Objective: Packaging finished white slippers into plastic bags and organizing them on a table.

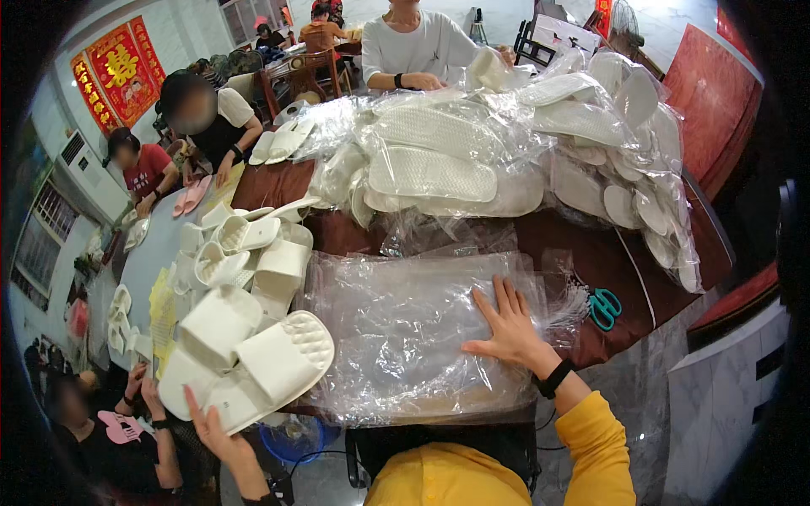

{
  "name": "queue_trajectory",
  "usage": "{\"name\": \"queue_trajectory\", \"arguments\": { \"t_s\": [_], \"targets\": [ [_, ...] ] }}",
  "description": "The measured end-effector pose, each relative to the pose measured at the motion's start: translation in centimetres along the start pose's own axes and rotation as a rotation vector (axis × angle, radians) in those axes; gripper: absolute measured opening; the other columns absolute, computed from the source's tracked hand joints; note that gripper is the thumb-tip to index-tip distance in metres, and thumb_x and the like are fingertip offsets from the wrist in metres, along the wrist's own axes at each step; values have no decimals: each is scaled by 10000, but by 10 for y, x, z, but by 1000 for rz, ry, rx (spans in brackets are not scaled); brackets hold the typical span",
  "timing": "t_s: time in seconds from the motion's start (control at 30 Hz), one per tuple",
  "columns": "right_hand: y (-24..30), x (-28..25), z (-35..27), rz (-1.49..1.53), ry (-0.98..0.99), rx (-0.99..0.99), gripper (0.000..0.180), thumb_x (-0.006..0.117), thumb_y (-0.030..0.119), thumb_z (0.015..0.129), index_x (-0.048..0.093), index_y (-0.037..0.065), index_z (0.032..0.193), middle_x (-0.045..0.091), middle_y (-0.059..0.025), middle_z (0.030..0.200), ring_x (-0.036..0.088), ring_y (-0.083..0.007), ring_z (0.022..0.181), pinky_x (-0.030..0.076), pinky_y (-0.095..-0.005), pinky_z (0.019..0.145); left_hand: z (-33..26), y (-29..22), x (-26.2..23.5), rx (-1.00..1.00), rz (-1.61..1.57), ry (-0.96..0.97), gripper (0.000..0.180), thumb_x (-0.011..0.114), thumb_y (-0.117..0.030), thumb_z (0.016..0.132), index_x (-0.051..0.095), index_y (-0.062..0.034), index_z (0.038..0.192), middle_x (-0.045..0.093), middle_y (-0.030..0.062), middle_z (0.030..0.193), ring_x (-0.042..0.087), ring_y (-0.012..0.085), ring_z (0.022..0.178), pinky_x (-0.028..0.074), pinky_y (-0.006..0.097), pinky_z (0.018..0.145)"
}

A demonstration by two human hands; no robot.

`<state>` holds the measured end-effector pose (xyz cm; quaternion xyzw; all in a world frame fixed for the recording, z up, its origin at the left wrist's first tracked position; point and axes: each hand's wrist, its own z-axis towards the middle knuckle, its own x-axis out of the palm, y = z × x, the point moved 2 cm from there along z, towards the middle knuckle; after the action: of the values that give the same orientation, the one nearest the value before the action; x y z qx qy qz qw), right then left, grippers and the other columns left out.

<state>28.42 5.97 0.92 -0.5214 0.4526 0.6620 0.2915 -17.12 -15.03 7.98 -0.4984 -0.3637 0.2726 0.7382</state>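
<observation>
My right hand [506, 329] flat, fingers spread, on clear bag stack [405, 337] at table [591, 261] edge. Left hand [215, 434] open under white slippers [245, 354]. Risk I judge: slick bags slide off; slipper pile overhangs, may topple.

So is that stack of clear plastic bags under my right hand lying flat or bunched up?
Lying flat. The stack of clear bags is spread on the table, with your right hand pressed palm-down on top, fingers splayed.
</observation>
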Motion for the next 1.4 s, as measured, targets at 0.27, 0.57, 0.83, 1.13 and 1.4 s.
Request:
{"name": "queue_trajectory", "arguments": {
  "t_s": [0.27, 0.57, 0.83, 1.13, 1.4],
  "targets": [
    [2, 2, 2, -14, -12, -20, 1051, 601, 747, 727, 281, 130, 1514, 112, -336, 1537, 85, -503, 1430, 107, -572, 1145, -46, -80, 69, 112, 58, 38, 619, 469, -198, 953, 258, -94, 1525, 260, 136, 1545, 335, 272, 1383, 287, 411, 1137],
    [-6, 11, 4, 7, -58, -42, 1055, 602, 764, 717, 314, 113, 1496, 149, -348, 1521, 92, -514, 1425, 95, -608, 1134, -156, -16, 154, -348, -84, 340, 688, 493, 21, 926, 169, -47, 1529, 165, 108, 1589, 272, 246, 1412, 306, 379, 1113],
    [-10, 9, 0, -44, -36, -28, 977, 633, 642, 756, 315, 66, 1478, 138, -317, 1535, 114, -488, 1428, 114, -560, 1155, -143, -9, 135, -263, 635, 1030, 400, 591, -13, 876, 576, -25, 1275, 661, 141, 1091, 648, 236, 899, 517, 313, 751],
    [-13, 12, 0, -30, -48, -21, 968, 614, 681, 749, 346, 92, 1469, 134, -316, 1538, 107, -486, 1431, 129, -587, 1147, -135, 43, 186, 457, 917, 1140, 593, 693, -235, 839, 489, -102, 1380, 382, 295, 1340, 312, 508, 1269, 225, 594, 1082],
    [-9, -25, -20, 170, -132, -146, 617, 697, 322, 834, 483, 51, 1345, 313, -272, 1480, 259, -450, 1389, 257, -491, 1128, -137, 89, 213, 486, 1157, 1108, 778, 589, -558, 830, 387, -162, 1468, 363, 356, 1353, 187, 532, 1367, 32, 657, 1122]
  ]
}}
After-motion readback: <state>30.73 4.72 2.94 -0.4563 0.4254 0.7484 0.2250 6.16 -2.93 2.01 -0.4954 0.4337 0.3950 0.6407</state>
